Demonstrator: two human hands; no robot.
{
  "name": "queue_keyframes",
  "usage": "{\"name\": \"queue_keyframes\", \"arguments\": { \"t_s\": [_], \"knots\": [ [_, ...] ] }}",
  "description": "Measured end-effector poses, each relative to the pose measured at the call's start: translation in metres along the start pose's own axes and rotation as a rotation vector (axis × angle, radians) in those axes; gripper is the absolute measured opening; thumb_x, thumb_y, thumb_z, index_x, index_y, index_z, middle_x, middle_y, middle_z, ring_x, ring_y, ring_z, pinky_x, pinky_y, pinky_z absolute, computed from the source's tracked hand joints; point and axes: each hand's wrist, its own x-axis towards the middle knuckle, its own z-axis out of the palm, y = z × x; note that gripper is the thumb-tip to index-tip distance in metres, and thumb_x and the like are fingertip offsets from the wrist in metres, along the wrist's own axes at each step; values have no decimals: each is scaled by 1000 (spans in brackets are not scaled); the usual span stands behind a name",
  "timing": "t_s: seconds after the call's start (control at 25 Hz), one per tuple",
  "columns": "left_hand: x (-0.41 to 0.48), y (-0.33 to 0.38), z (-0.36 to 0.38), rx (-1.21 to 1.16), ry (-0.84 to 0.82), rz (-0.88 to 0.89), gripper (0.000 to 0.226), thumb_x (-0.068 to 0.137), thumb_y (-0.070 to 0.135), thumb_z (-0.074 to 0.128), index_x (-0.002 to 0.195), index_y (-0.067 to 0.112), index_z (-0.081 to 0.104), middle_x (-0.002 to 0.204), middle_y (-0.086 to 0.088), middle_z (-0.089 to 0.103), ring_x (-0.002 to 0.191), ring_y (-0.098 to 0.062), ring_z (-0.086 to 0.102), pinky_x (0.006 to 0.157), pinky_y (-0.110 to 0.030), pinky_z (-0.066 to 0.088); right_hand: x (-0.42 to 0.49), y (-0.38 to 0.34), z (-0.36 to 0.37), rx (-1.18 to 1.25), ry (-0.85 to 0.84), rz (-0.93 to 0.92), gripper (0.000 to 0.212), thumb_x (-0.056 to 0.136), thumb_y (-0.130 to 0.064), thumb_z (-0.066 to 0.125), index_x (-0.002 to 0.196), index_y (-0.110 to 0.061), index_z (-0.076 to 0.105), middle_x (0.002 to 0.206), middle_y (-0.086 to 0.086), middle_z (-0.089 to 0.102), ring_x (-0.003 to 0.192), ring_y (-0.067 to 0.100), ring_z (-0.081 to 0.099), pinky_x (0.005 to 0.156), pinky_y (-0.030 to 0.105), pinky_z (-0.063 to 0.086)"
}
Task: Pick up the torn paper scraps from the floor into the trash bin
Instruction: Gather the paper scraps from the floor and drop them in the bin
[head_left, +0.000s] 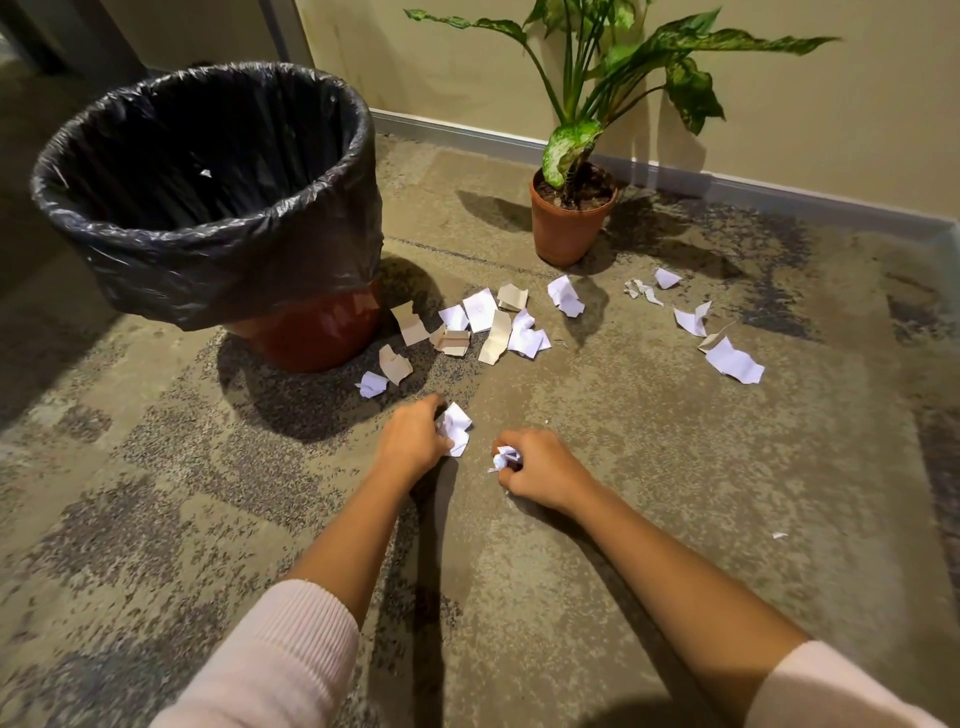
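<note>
Both my hands are low over the carpet in the middle of the view. My left hand (413, 439) grips a crumpled white paper scrap (457, 427). My right hand (540, 470) is closed on a smaller white paper wad (505, 459). Beyond them several white and brown torn scraps (498, 322) lie scattered on the floor, with more white scraps (735, 361) off to the right. The trash bin (311, 332), red with a black liner (218, 260), stands at the upper left, about a forearm's length from my left hand.
A potted plant in a terracotta pot (569, 228) stands by the wall behind the scraps, its leaves hanging over them. A grey skirting board (779, 195) runs along the wall. One tiny white fleck (779, 535) lies to the right of my right forearm.
</note>
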Motion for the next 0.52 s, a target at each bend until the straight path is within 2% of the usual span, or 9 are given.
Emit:
{"name": "queue_keyframes", "arguments": {
  "t_s": [0.12, 0.2, 0.24, 0.32, 0.36, 0.44, 0.52],
  "knots": [
    [0, 5, 2, 72, 53, -3, 23, 85, 12, 57, 106, 18, 62, 99, -11, 69, 90, -32, 63, 66, -36, 50, 2, -4, 6, -166, -26, -64, 17, 75, -23, 62, 91, -20, 59, 91, 4, 60, 85, 29, 58, 70, 33, 49],
    [0, 7, 1, 112, 48, -7, 18, 85, 12, 56, 100, 18, 63, 96, -10, 68, 87, -31, 63, 62, -33, 47, 5, -11, 6, -240, -46, -60, 16, 75, -27, 62, 89, -22, 56, 97, 8, 61, 88, 31, 58, 70, 33, 45],
    [0, 9, 0, 124, 37, -11, 17, 85, 11, 56, 99, 16, 64, 94, -10, 67, 87, -31, 63, 62, -33, 46, 7, -14, 4, -255, -66, -41, 13, 75, -28, 63, 82, -23, 53, 95, 9, 61, 87, 32, 58, 69, 32, 44],
    [1, 12, -1, 144, 21, -11, 14, 83, 8, 56, 94, 14, 63, 91, -12, 67, 84, -33, 62, 60, -33, 43, 12, -18, 1, -261, -123, 13, 25, 75, -27, 65, 66, -21, 42, 85, 8, 55, 79, 30, 54, 66, 29, 40],
    [1, 12, -2, 145, 19, -12, 13, 82, 7, 57, 92, 13, 62, 90, -12, 66, 83, -33, 62, 59, -33, 42, 12, -20, 0, -258, -139, 33, 26, 75, -26, 66, 64, -21, 43, 82, 7, 53, 77, 29, 53, 65, 29, 39],
    [-2, 12, -1, 115, 30, -22, 15, 79, 4, 60, 90, 14, 62, 87, -10, 66, 82, -31, 62, 59, -31, 42, 13, -25, 1, -270, -144, 52, 14, 77, -25, 67, 75, -18, 56, 85, 9, 57, 78, 29, 55, 65, 28, 40],
    [-8, 9, -1, 51, 40, -40, 16, 76, 4, 64, 87, 15, 63, 85, -7, 67, 81, -29, 63, 60, -31, 42, 13, -28, 5, -253, -136, 75, 19, 77, -26, 69, 87, -10, 63, 93, 13, 62, 82, 31, 59, 66, 29, 43]
  ]
}}
